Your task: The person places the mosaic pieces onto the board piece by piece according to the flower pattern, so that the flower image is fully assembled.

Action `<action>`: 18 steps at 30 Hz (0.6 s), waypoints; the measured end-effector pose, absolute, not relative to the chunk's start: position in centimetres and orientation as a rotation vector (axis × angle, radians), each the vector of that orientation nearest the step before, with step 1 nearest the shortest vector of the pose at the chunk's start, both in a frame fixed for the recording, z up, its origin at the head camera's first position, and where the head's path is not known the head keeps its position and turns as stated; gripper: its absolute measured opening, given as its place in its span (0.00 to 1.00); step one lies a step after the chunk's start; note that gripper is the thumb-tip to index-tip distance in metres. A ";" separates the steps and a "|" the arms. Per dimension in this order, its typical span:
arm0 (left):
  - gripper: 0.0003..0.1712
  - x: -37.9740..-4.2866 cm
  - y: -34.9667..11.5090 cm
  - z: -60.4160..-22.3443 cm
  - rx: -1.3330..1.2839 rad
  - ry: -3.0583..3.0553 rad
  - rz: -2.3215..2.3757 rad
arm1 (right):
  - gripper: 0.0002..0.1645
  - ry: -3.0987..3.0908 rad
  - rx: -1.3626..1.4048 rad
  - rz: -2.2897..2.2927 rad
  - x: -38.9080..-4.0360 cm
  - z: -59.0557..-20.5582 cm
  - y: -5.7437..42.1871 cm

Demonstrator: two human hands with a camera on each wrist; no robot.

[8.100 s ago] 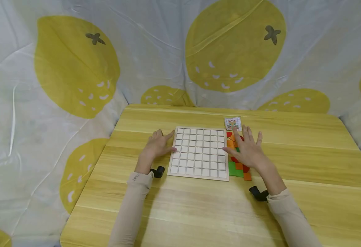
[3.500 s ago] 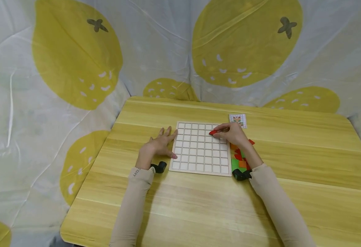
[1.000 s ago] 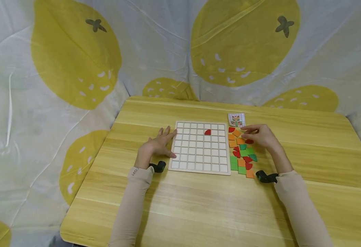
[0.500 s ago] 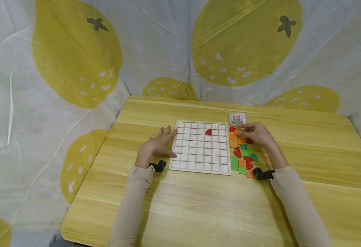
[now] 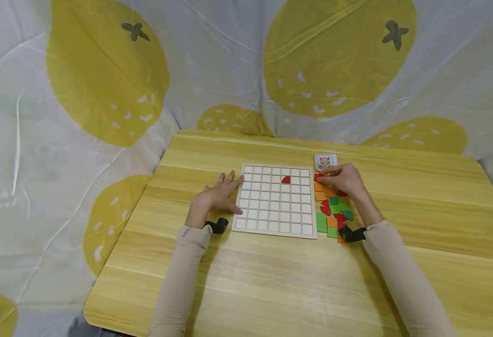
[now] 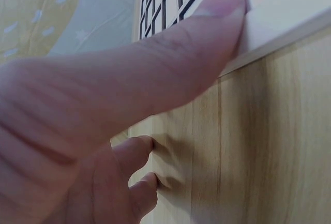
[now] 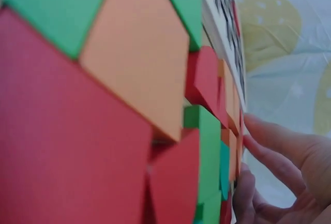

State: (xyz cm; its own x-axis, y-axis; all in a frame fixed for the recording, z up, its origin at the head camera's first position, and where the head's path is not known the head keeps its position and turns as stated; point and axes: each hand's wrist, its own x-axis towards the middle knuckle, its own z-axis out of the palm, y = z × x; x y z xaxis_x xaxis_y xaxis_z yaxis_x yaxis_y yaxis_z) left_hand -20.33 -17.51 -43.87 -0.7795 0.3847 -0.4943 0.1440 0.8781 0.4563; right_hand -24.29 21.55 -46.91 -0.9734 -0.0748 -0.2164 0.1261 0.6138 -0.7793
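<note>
Nearest, two beige sleeves (image 5: 174,281) reach across a wood-grain tabletop (image 5: 267,285), with a black wrist camera (image 5: 219,226) at each cuff. Beyond the cuffs lies a square wooden grid board (image 5: 274,206). The left hand (image 5: 217,196) is spread wide at its left rim, gripping nothing; the thumb and index fingertip touch that rim, and two other fingertips rest on the tabletop. Just beside the board's right edge, loose flat tiles crowd together: a green square tile (image 5: 332,232) and an orange square tile (image 5: 332,222) toward the near end, red and green ones midway, more orange beyond. One red quarter-circle tile (image 5: 286,179) sits on the board, second row from the far edge, fifth column from the left. The right hand (image 5: 347,180) narrows its fingertips at a red tile (image 5: 317,177) at the cluster's far end; whether it pinches anything, I cannot tell. Past it lies a printed pattern card (image 5: 325,161), then a lemon-print curtain (image 5: 217,61).
</note>
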 end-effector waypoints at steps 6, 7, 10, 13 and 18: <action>0.63 -20.3 -17.4 -43.7 0.372 2.446 0.534 | 0.23 2.687 0.009 -1.238 -24.2 -47.0 21.5; 0.63 -20.3 -17.4 -43.7 0.371 2.446 0.532 | 0.23 2.685 0.000 -1.244 -24.2 -47.0 21.5; 0.63 -20.3 -17.4 -43.7 0.373 2.448 0.533 | 0.23 2.658 -0.022 -1.273 -23.9 -47.0 21.9; 0.63 -20.3 -17.5 -43.8 0.374 2.444 0.536 | 0.24 2.624 -0.036 -1.292 -23.7 -47.0 22.2; 0.63 -20.4 -17.5 -43.9 0.372 2.440 0.537 | 0.26 2.593 -0.053 -1.280 -23.0 -46.6 22.9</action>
